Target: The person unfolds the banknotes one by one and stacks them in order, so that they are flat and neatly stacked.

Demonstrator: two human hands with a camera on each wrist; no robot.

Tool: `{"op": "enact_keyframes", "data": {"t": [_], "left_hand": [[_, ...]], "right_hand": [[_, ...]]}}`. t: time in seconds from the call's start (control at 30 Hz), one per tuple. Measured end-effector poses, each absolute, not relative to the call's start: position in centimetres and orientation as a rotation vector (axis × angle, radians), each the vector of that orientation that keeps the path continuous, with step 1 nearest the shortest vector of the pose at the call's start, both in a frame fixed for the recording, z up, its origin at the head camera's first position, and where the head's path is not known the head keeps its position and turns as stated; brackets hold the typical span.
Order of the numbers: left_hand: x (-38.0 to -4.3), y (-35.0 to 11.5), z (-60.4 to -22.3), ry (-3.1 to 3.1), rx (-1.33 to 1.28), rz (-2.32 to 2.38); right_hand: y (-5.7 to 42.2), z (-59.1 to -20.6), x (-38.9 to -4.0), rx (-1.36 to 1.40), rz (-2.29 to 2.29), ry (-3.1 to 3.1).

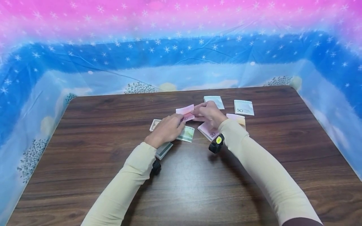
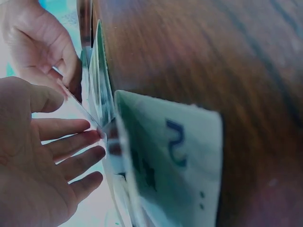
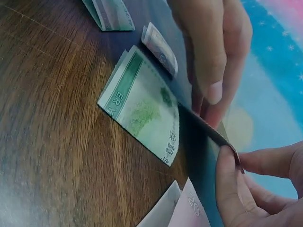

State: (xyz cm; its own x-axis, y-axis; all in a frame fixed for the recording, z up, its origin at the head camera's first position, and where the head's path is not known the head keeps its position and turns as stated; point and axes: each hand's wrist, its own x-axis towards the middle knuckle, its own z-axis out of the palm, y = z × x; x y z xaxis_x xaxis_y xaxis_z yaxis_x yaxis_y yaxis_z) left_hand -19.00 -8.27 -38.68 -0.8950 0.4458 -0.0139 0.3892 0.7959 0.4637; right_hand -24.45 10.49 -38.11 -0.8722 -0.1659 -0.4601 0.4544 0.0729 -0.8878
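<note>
A pink banknote (image 1: 185, 111) stands tilted above the table between both hands. My right hand (image 1: 210, 113) pinches its right end between thumb and fingers, as the right wrist view shows. At the other end my left hand (image 1: 167, 128) touches the note with fingertips; its fingers (image 2: 78, 142) are spread and nearly straight, the thumb apart from the paper. Below the note lies a folded green banknote (image 3: 142, 113), partly behind the left hand in the head view. A folded purple 20 banknote (image 1: 208, 131) lies under the right hand.
Farther back lie a pale folded banknote (image 1: 216, 102) and a folded 50 banknote (image 1: 244, 107). A pink-yellow banknote (image 1: 237, 118) shows beside the right wrist. Left of the hands is a brown-bordered banknote (image 1: 154, 124); a folded grey-green banknote (image 1: 164, 151) lies by the left wrist.
</note>
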Motion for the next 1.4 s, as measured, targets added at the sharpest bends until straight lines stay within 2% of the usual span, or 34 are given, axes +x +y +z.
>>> {"op": "enact_keyframes", "data": {"t": [0.33, 0.73, 1.03, 1.4], "left_hand": [[-17.7, -8.8, -37.2, 2.857, 0.681, 0.801], [-13.9, -9.8, -35.5, 2.805, 0.538, 1.065], [-11.5, -10.8, -35.4, 2.649, 0.427, 1.387], [-10.4, -10.8, -36.5, 2.430, 0.293, 1.699]], "right_hand": [[11.4, -37.2, -23.9, 0.323, -1.771, 2.043], [13.7, -36.0, -22.3, 0.248, -1.859, 2.015], [14.5, -35.5, -20.2, 0.209, -1.804, 2.028], [14.7, -35.5, -16.1, 0.110, -1.887, 1.952]]}}
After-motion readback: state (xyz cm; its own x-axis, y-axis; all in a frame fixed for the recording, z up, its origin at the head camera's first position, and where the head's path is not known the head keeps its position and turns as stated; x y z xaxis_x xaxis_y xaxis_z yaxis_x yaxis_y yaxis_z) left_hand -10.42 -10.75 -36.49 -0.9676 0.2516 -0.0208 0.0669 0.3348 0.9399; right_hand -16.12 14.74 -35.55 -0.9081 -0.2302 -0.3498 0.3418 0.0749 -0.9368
